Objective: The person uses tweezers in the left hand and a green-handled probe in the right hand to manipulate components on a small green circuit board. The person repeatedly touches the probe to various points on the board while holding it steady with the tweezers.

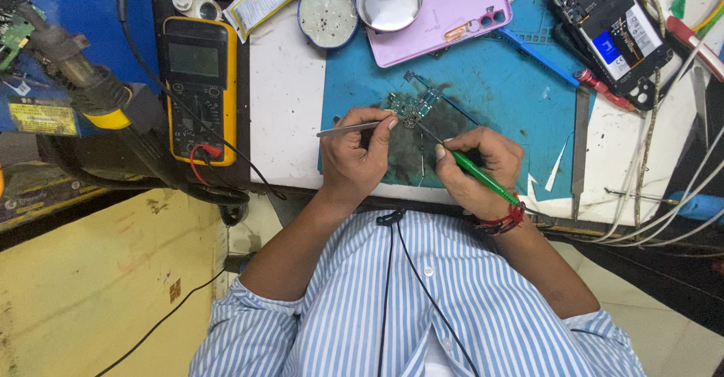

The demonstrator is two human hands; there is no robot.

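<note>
A blue work mat (pixel 498 90) covers the white bench (pixel 283 105), its centre scorched dark. On that patch lies a small circuit board (pixel 413 108). The left hand (pixel 354 154) pinches metal tweezers (pixel 348 128) beside the board — the right hand (pixel 475 170) grips a green-handled iron (pixel 483 177), its tip near the board's edge.

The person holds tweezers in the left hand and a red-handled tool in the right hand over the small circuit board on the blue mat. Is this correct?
Not quite: in the head view the tool in the right hand has a green handle, not red. The left hand does hold tweezers at the circuit board on the blue mat.
</note>
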